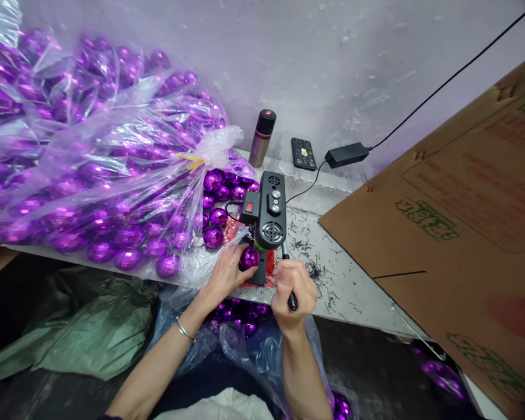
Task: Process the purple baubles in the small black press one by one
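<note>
A small black bench drill press [272,204] stands on the white table, with round vents and a red switch box at its side. Under its head, my left hand [233,268] grips a shiny purple faceted ball [249,258] between thumb and fingers. My right hand [294,287] is wrapped round the black-ended lever [293,301] on the machine's right side. Part of the machine's dark base [257,276] shows beneath the ball. Whatever touches the top of the ball is hidden by the head.
A large clear bag [109,151] of purple balls fills the left. Behind stand a bottle [262,139], a phone [303,154] and a power adapter [347,155]. Black shavings [317,268] litter the table. A cardboard box [455,233] blocks the right; more balls [236,316] lie below the edge.
</note>
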Available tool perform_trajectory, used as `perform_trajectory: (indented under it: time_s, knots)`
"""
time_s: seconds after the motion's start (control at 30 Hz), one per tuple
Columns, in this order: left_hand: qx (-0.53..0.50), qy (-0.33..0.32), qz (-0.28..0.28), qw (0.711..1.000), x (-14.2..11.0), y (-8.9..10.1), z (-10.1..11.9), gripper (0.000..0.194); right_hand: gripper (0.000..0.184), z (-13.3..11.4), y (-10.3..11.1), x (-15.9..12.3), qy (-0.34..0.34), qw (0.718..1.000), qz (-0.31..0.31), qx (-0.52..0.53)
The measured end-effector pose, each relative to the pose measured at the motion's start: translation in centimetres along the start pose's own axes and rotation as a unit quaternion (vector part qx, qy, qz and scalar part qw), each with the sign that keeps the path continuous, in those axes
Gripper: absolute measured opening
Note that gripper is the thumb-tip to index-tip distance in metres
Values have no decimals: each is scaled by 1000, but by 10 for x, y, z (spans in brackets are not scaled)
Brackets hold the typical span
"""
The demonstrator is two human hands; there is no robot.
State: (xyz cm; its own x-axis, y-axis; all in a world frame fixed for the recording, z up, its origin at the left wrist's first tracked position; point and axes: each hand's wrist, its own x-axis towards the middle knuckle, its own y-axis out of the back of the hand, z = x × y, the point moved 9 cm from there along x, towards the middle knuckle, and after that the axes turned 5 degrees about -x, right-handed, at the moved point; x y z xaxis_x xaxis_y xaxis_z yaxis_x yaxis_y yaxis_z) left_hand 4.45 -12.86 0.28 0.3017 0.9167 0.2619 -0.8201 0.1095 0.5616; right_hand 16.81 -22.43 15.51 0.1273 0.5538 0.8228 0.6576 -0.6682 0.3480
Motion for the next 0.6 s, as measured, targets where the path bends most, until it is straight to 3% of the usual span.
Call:
perform_trajectory:
  time_s: [0.17,0.4,0.6]
  knots:
    - [-10,9,-5,1000,7,-12,-7,50,27,-3,0,2,9,1000,1,-5]
    - [-13,36,95,995,-14,-15,-23,56,28,-6,0,4,21,1000,-3,-12]
    - [-10,30,96,995,-15,-18,-25,55,27,2,-3,-9,17,1000,-7,-10]
